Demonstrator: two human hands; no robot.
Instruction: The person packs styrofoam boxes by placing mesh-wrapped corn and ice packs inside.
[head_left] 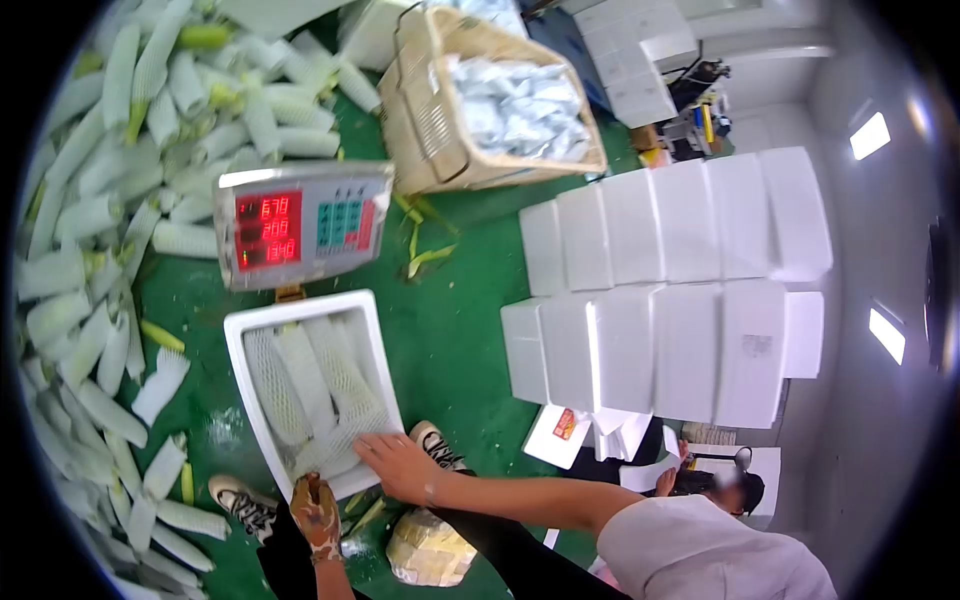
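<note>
A white foam box (385,375) stands on the floor, filled with long pale vegetables in foam net sleeves (350,385); their exact kind is hidden by the netting. My right hand (398,466) lies on the near end of these sleeves by the box's right side, its fingers stretched out. At the near left corner, my left hand (316,515), stained or in a patchy covering, has its fingers curled together at the rim. What they pinch is hidden. Just beyond the box is a scale display (305,222) with lit red digits.
A heap of net-sleeved vegetables (95,270) covers the left side. A beige crate (420,130) with white packs stands beyond. White foam boxes (660,350) are stacked at right, with another person (740,492) near them. A taped bundle (430,548) lies by my feet.
</note>
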